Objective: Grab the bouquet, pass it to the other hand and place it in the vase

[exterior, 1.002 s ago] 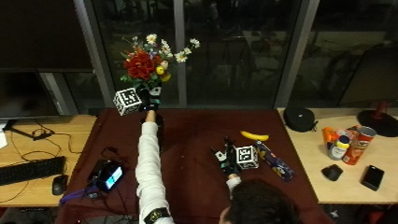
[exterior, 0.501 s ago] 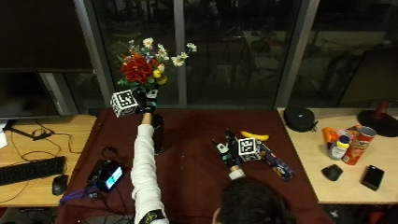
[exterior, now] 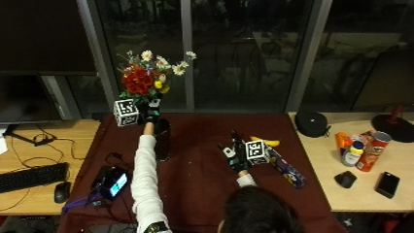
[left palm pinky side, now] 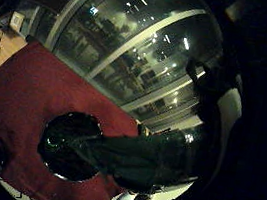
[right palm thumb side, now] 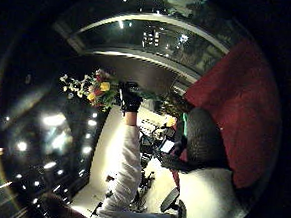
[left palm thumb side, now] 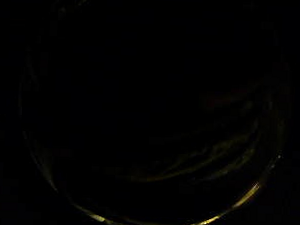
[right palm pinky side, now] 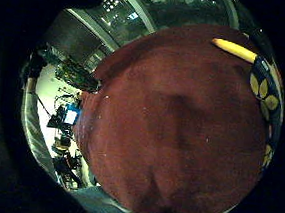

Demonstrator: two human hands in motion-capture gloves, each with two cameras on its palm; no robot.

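Fingers of the left hand [exterior: 152,110] curl round the bouquet [exterior: 146,80] stems, upper left, lifted above the dark vase [exterior: 162,140] for lowering in; the right hand [exterior: 238,156] hovers mid-table, fingers relaxed

Office at night, desk with keyboard [exterior: 31,176], mouse [exterior: 61,191], monitor [exterior: 23,99], large dark windows [exterior: 249,53]

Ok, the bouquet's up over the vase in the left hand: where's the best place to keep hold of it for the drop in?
Stay on the stems just under the blooms, where the left hand grips now. The bouquet stands upright, heads up, above the dark vase, so a grip from the side leaves the stem ends free to enter the mouth from straight above.
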